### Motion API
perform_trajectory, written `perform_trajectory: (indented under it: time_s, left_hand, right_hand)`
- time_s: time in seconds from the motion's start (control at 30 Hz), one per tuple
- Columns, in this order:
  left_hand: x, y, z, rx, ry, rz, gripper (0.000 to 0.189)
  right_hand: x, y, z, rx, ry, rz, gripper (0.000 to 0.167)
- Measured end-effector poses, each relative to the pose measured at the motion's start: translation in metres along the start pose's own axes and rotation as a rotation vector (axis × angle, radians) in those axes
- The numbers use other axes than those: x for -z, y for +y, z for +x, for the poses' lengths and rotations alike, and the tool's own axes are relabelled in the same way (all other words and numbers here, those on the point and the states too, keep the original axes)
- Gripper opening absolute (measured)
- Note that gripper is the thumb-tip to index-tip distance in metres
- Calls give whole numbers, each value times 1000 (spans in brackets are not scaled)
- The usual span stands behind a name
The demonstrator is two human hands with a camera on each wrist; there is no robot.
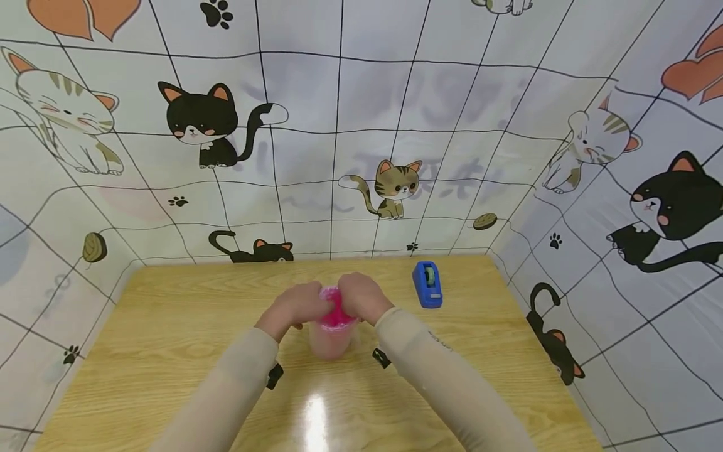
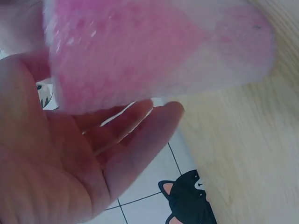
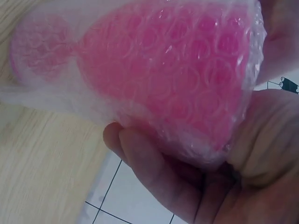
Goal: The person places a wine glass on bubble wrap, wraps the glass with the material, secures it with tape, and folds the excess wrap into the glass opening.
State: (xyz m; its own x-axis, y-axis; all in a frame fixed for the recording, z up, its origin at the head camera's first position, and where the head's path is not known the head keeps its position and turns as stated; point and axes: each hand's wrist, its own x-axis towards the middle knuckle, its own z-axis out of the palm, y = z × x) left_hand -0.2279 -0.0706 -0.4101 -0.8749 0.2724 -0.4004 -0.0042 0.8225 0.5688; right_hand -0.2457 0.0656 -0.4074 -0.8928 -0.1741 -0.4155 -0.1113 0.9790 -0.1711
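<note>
A pink goblet [image 3: 163, 60] stands on the table, its bowl, narrow stem and round foot showing through clear bubble wrap [image 2: 201, 74]. The wrap forms a loose sleeve around the goblet and stands out past the stem. At the top, my left hand [image 1: 305, 302] holds the left side of the wrapped rim, its fingers along the outside in the left wrist view. Opposite it, my right hand [image 1: 361, 295] grips the right side of the rim, fingers curled against the wrap. The thumbs are largely hidden in the wrist views.
A blue tape dispenser [image 1: 427, 285] with a roll of tape stands at the back right of the wooden table [image 1: 169, 333]. Cloth walls with printed cats [image 1: 203, 125] enclose the table at the back and sides. Small black devices [image 1: 275, 376] hang under both wrists.
</note>
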Motion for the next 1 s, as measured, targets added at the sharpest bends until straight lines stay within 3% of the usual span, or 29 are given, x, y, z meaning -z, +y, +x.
perform_trajectory:
  time_s: [0.1,0.17,0.37,0.47,0.67,0.83,1.0]
  left_hand:
    - [3,-1,1,-23,-23,-56,40]
    - [3,-1,2,-32,-1,-62,32]
    - [-8,2,0,-39,159,53,16]
    - [-13,3,-2,-8,226,84,18]
    - [-18,-1,-1,94,319,16,24]
    - [-22,-4,1,93,370,-2,25]
    - [-23,-3,3,76,378,4,23]
  right_hand:
    - [0,0,0,50,31,-54,11]
    - [0,1,0,72,51,-59,10]
    - [-2,8,-2,89,62,41,5]
    - [-3,14,-5,76,37,118,8]
    - [-2,16,-11,54,-7,272,15]
    - [-3,12,-8,44,7,267,17]
    - [-2,9,-3,6,15,246,14]
